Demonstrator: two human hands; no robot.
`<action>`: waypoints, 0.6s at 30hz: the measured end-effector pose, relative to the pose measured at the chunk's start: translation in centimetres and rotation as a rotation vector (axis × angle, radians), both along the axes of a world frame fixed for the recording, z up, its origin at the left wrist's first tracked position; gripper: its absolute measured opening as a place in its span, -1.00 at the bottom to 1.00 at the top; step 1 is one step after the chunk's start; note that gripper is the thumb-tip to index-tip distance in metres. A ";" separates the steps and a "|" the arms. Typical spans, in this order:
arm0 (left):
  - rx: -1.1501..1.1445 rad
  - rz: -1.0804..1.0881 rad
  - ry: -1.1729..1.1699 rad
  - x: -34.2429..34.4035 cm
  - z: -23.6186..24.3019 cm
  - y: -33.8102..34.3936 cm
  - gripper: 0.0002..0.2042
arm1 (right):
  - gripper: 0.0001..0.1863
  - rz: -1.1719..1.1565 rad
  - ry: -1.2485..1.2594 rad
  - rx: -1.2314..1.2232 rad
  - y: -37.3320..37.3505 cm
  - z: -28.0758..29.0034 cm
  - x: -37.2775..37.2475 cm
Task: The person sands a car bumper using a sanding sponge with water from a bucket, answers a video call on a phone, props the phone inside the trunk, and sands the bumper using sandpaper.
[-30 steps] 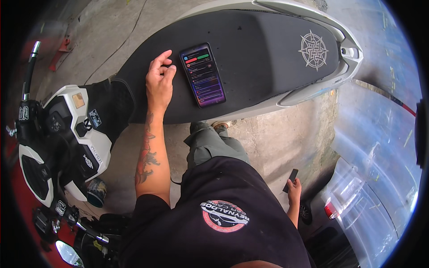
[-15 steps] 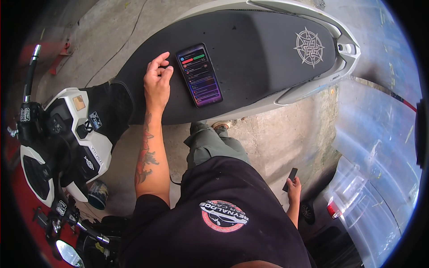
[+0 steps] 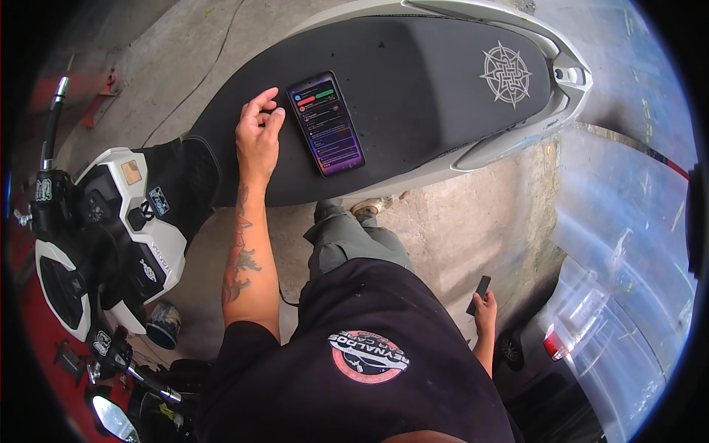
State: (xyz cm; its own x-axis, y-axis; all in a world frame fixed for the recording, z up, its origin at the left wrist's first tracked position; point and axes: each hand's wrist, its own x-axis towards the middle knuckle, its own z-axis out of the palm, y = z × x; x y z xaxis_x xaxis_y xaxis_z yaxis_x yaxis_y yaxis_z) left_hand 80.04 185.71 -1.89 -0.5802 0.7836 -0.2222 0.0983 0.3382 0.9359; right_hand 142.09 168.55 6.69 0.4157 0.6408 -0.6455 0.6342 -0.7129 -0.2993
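A smartphone lies flat on the black motor scooter seat, its screen lit with a dark purple page and a red and a green button near the top. My left hand is over the seat just left of the phone, apart from it. Its fingers are loosely bent and apart, with nothing between them. Low at my right side, my right hand is closed around a dark, flat rectangular bar. The bar points up and away from me; its exact kind cannot be made out.
To the left are the scooter's white front panels, a handlebar grip and a mirror. A paint-stained bucket stands below them. Plastic sheeting hangs at the right, near a red vehicle lamp.
The view has shifted very slightly, so the seat and phone sit a little differently in the picture. Both hands keep nearly the same pose.
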 end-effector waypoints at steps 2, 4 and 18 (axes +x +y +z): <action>0.004 -0.003 0.005 0.0 -0.1 -0.1 -0.65 | -0.85 0.001 -0.007 -0.004 0.0 0.2 -0.3; 0.007 -0.007 0.011 0.0 0.0 0.0 -0.65 | -0.85 0.004 -0.017 -0.005 -0.2 0.1 -0.2; -0.091 -0.041 0.128 0.3 0.6 0.9 -0.67 | -0.83 0.014 -0.028 0.000 -0.8 -0.3 -0.7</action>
